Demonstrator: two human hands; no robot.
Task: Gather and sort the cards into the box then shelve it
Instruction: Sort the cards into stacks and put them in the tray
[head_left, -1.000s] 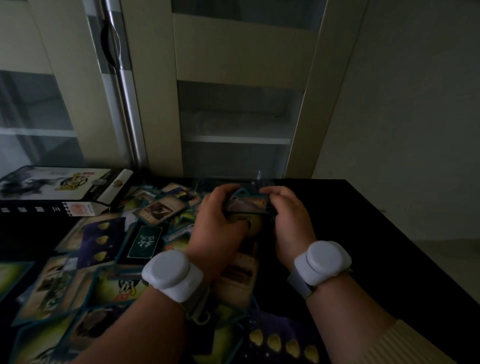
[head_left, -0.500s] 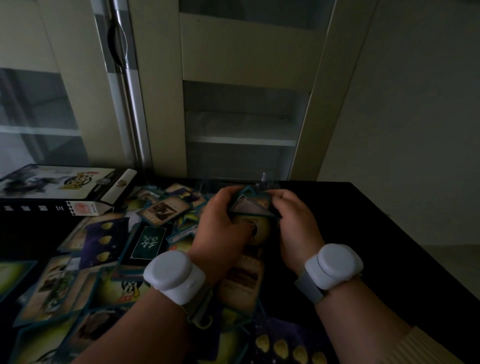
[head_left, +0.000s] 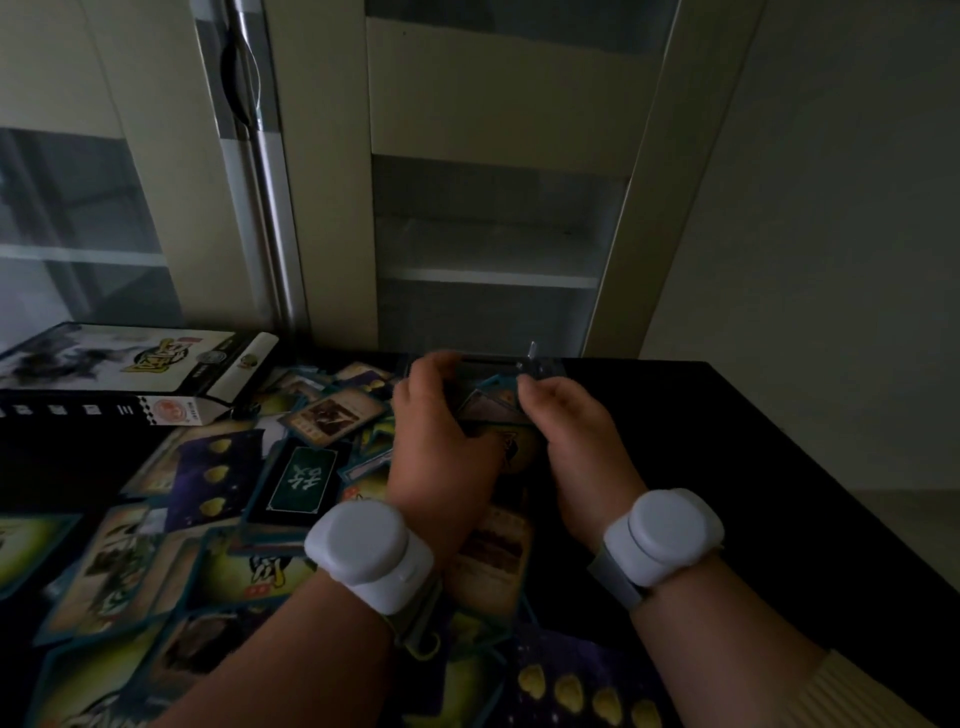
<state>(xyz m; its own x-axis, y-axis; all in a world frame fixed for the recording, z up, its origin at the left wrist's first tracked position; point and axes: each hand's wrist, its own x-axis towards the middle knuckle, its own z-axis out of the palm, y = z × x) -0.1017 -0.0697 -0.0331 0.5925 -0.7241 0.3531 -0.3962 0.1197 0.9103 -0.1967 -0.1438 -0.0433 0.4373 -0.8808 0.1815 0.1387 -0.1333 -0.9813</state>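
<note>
A small stack of cards (head_left: 491, 404) is sitting between both hands just above the black table (head_left: 753, 441), its long axis running toward 12 o'clock, the far end tipping up. The left hand (head_left: 441, 441) is curling round the stack's 9 o'clock edge; the right hand (head_left: 576, 431) is pinching its 3 o'clock edge, both wrists angling inward. Loose cards (head_left: 218, 519) are lying scattered toward 8 o'clock, the game box (head_left: 130, 374) at 10 o'clock. The dim light is blurring the clear object behind the fingers.
</note>
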